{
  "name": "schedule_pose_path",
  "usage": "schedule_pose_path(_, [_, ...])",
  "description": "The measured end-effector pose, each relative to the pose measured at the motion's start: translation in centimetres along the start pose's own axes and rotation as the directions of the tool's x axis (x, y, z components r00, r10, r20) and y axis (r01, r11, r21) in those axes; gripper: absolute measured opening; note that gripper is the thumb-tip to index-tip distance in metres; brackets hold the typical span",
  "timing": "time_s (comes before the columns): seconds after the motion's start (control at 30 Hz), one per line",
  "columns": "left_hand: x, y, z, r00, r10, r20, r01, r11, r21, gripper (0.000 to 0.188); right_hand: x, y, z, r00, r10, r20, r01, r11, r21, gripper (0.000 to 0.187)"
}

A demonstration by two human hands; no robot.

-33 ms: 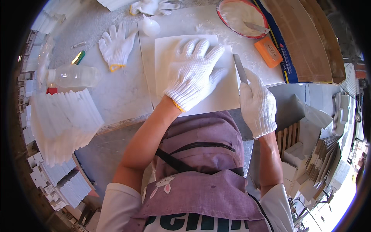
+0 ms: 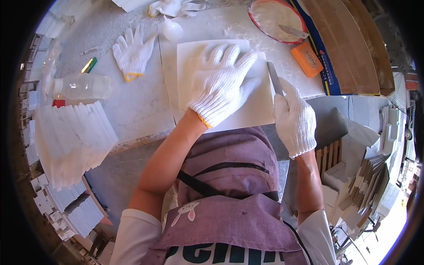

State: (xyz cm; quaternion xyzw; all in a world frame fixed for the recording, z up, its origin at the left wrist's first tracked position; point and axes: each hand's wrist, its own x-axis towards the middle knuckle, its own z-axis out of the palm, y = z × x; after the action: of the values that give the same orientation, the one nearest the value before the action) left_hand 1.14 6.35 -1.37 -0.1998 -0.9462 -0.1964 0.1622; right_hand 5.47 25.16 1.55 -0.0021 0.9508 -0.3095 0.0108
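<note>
While the gloved left hand [image 2: 223,84] lies flat with its fingers spread on the white square tile [image 2: 194,70], pressing it onto the dusty desk [image 2: 132,110], the gloved right hand [image 2: 293,119] is clenched around a flat metal blade [image 2: 274,77] held at the tile's right edge. A spare glove [image 2: 132,53] and a clear plastic bottle [image 2: 81,86] lie to the left; a red-rimmed bowl [image 2: 276,20] and an orange block [image 2: 307,59] sit beyond.
</note>
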Motion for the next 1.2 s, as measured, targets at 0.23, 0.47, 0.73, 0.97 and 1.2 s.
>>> schedule_pose_path(0.23, [-0.1, -0.1, 0.2, 1.0, -0.012, -0.015, 0.012, 1.0, -0.009, 0.047, 0.3, -0.3, 0.2, 0.998, -0.024, 0.057, 0.025, 0.999, -0.02, 0.04])
schedule_pose_path(0.47, [-0.1, -0.2, 0.4, 0.999, -0.014, -0.035, 0.013, 1.0, -0.015, 0.047, 0.8, 0.2, 0.1, 0.99, -0.013, 0.142, 0.011, 1.0, 0.017, 0.037])
schedule_pose_path(0.73, [0.0, -0.2, 0.1, 1.0, -0.003, -0.024, 0.002, 0.999, -0.034, 0.048, 1.8, 1.7, 0.9, 0.973, -0.061, 0.224, 0.036, 0.993, 0.114, 0.038])
schedule_pose_path(0.97, [0.2, -0.2, -0.1, 1.0, -0.021, 0.005, 0.022, 0.998, -0.06, 0.047, -0.1, 0.9, 0.8, 0.991, 0.112, 0.078, -0.126, 0.969, 0.214, 0.036])
schedule_pose_path(1.2, [0.2, -0.2, -0.2, 1.0, 0.0, -0.024, -0.002, 0.999, -0.048, 0.048, -0.7, 0.9, 1.2, 0.998, 0.039, 0.042, -0.048, 0.97, 0.238, 0.04])
